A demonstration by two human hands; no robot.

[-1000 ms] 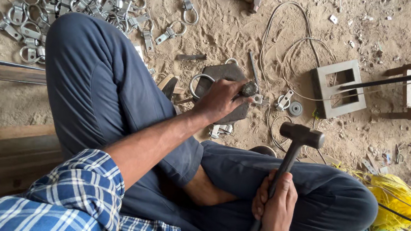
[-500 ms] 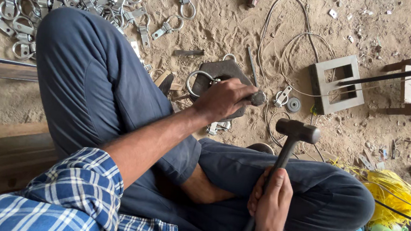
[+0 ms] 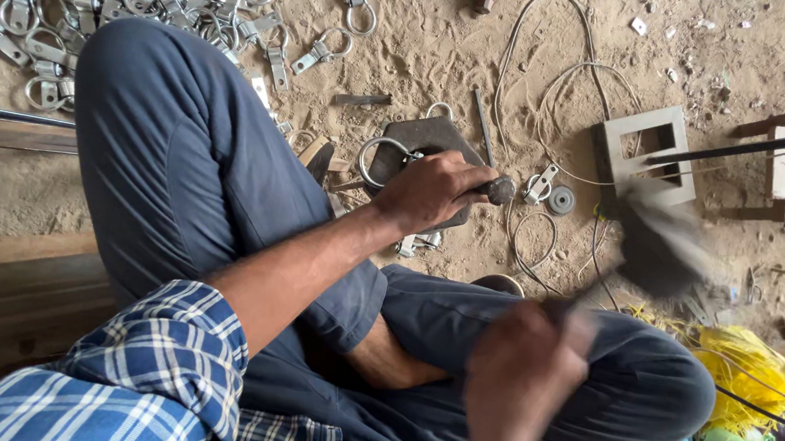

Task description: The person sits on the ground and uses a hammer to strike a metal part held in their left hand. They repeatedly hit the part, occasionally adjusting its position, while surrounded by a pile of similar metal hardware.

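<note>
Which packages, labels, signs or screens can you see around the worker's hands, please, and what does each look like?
None in view: no package, label, sign or screen, only loose metal parts and tools on the sandy ground.

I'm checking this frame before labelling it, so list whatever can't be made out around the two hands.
- Head view: dark-headed hammer and right hand are smeared by motion blur; grip details unreadable.
- Head view: dark metal punch is mostly hidden inside the left hand; its working tip can't be seen.
- Head view: flat dark steel plate is partly covered by that hand.
</note>
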